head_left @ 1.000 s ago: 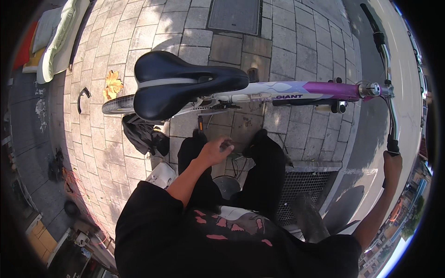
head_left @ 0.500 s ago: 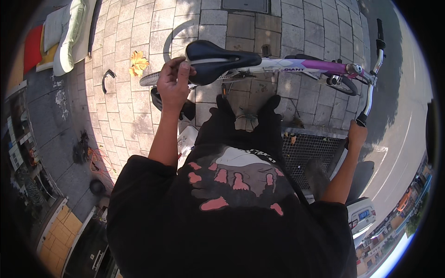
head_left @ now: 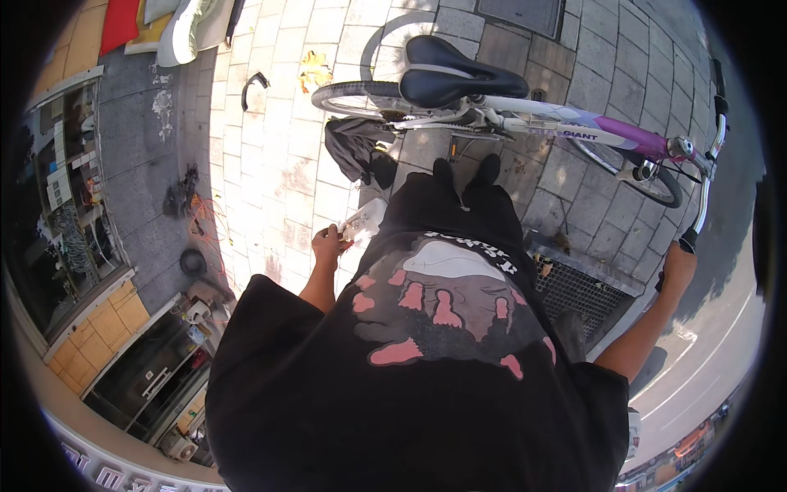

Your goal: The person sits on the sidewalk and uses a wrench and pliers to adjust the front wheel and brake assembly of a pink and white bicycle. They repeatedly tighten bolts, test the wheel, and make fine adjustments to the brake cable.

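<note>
A white and purple bicycle stands across the paving in front of me. My right hand is wrapped round the near handlebar grip. My left hand hangs in the air at my left side, its fingers loosely bent and nothing visible in them. It is apart from the black saddle. Beyond the fingers, a white tray-like container with small items shows beside my trousers. A dark cloth or bag hangs or lies by the rear wheel; I cannot tell which.
A black curved piece and a yellow leaf lie on the paving. A metal grate is at my right, with the road past it. At left are cushions, an orange cord and a shopfront.
My left hand has left the saddle and dropped back to my side. My right hand stays on the handlebar grip. The whole view has turned, with the bicycle now farther right in the picture.
</note>
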`<state>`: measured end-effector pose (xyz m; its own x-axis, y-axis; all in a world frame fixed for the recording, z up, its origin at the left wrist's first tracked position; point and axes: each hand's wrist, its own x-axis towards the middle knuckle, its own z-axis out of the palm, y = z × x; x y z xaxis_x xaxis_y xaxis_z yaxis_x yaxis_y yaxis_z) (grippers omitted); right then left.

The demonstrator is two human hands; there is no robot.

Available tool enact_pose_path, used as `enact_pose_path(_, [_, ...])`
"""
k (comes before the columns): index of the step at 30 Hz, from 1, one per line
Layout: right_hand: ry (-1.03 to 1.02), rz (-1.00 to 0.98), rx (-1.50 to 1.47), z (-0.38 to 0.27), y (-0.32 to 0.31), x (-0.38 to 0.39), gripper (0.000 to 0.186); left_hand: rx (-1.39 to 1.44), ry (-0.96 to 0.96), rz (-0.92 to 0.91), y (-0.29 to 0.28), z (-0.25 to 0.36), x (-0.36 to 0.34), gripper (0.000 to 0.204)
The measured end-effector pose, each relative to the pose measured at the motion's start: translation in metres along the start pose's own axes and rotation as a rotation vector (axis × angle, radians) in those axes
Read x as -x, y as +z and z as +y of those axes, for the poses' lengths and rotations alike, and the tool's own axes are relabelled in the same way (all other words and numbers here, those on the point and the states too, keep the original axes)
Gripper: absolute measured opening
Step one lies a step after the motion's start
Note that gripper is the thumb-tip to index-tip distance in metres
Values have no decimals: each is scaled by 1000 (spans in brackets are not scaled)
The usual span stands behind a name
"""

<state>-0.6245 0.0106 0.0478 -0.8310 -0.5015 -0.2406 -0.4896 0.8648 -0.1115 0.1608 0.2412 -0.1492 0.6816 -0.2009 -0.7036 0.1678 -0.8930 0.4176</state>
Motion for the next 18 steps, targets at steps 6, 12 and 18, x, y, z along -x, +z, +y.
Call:
enact_pose_path(6, [-59,6,81,41,-4,-52,44,79,-143,27,-13,-40,43,43])
enact_pose_path(12, [-110,132,346,46,-29,-66,51,114,13,-17,-14,39,-12,50])
enact_pose_path(18, [-2,518,533,-10,8,43,63,111,73,-17,-85,71,-113,56])
